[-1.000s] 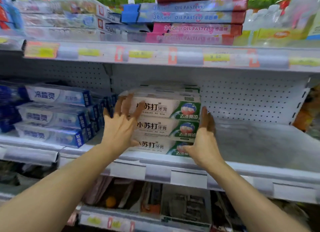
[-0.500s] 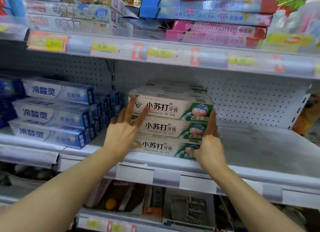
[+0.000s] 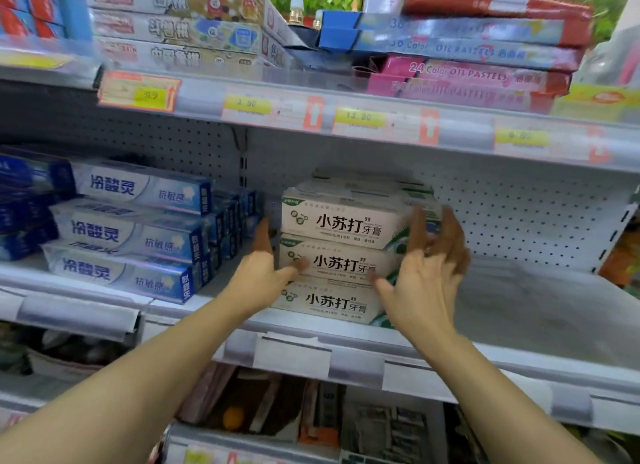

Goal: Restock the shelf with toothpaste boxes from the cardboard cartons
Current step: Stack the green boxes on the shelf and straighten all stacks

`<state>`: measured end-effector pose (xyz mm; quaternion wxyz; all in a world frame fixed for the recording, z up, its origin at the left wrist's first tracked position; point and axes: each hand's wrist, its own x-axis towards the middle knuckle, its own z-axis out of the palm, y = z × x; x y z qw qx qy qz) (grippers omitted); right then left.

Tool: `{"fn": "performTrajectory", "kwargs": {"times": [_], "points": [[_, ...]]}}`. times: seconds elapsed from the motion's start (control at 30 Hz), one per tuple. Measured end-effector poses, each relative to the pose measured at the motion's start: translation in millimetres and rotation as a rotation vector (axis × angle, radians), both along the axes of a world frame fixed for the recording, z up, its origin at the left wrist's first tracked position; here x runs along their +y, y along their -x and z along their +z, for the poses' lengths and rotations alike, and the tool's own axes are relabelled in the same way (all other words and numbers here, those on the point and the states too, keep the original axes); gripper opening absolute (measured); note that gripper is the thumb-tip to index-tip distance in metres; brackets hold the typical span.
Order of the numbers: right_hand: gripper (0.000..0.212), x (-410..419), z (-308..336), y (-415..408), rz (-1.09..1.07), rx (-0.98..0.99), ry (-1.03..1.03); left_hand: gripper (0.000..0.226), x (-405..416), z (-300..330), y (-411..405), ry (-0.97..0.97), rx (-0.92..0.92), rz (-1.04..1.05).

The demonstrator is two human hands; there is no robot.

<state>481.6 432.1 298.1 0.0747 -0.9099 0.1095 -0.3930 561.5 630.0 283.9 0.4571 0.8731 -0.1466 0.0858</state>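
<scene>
A stack of white-and-green toothpaste boxes (image 3: 343,221), three high at the front with more behind, stands on the grey middle shelf (image 3: 519,321). My left hand (image 3: 261,268) lies against the stack's left end with straight fingers, and its thumb touches the front of the middle box. My right hand (image 3: 427,276) is blurred, with spread fingers over the right end of the stack's front. Neither hand grips a box. No carton is in view.
Blue-and-white toothpaste boxes (image 3: 131,235) are stacked close to the left of the stack. To its right the shelf surface is bare up to the pegboard back (image 3: 519,214). Oil pastel boxes (image 3: 467,72) fill the upper shelf, and mixed goods (image 3: 249,404) lie on the lower one.
My left hand has slid from the stack's front to its left end. My right hand has moved from the right end onto the front right. The view has shifted closer.
</scene>
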Motion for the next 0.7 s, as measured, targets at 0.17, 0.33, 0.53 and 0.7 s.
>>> {"fn": "performTrajectory", "kwargs": {"times": [0.17, 0.33, 0.53, 0.7], "points": [[0.096, -10.3, -6.3, -6.4, -0.013, 0.052, -0.483, 0.063, -4.3, 3.9, -11.3, 0.258, 0.084, -0.148], [0.08, 4.5, 1.1, -10.1, -0.029, -0.032, -0.642, 0.051, -2.1, 5.9, -19.8, 0.314, 0.085, -0.229], [0.091, 15.2, 7.3, -14.2, -0.127, -0.027, -0.615, 0.062, -1.4, 14.8, -28.8, 0.188, 0.058, -0.223], [0.088, 11.2, 12.1, -19.9, -0.107, -0.05, -0.666, 0.059, -1.1, 15.3, -34.8, 0.174, 0.061, -0.2]]}}
